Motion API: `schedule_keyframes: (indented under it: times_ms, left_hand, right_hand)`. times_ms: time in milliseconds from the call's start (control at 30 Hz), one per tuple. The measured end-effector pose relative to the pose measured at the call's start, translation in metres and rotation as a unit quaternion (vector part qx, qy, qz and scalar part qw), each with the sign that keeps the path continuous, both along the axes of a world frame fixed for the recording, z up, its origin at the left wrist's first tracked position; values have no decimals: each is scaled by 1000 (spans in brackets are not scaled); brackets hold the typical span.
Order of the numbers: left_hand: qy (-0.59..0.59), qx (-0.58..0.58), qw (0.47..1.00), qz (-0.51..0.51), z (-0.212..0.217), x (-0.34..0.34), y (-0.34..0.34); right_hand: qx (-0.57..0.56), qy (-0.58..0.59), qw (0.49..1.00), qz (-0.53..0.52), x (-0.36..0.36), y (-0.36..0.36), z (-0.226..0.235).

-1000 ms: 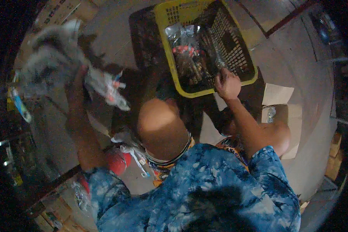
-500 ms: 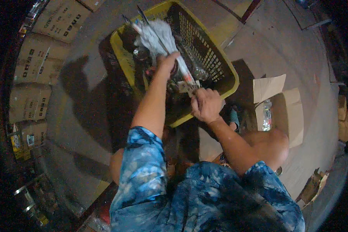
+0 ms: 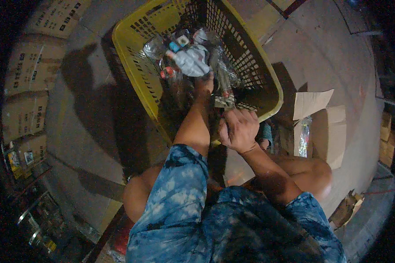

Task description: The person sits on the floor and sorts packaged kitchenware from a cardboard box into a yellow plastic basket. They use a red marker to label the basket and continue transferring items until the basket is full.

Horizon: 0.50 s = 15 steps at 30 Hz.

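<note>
The shirt [image 3: 241, 223] is tie-dyed in blues, with pale, cloudy blotches over a mid-blue ground that runs to navy and near-black patches. Its left sleeve [image 3: 175, 188] is short and loose, mottled with whitish streaks, and darkens toward a soft, creased hem near the elbow. The right sleeve [image 3: 314, 215], also short, bears the same print, with lighter flecks close to its opening. Both forearms [image 3: 193, 125] are bare, and so are the rounded knees [image 3: 318, 173]. The right hand [image 3: 240, 129] is ungloved, its knuckles plainly showing; the left hand [image 3: 206, 83] is blurred and partly hidden
</note>
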State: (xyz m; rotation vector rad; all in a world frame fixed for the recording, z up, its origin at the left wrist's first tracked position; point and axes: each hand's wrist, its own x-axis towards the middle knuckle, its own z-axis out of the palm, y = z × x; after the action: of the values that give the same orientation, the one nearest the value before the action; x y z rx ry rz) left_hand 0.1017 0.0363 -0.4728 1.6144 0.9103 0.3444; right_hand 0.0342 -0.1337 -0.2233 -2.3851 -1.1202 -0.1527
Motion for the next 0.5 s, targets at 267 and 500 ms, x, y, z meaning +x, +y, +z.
schedule_keyframes:
  times_ms: [267, 500]
  left_hand:
    - [216, 43, 969, -116, -41, -27, 14]
    - [352, 117, 863, -342, 65, 4, 56]
  right_hand:
    - [-5, -5, 1000, -4, 1, 2, -3]
    - [-25, -20, 999, -23, 1, -2, -9]
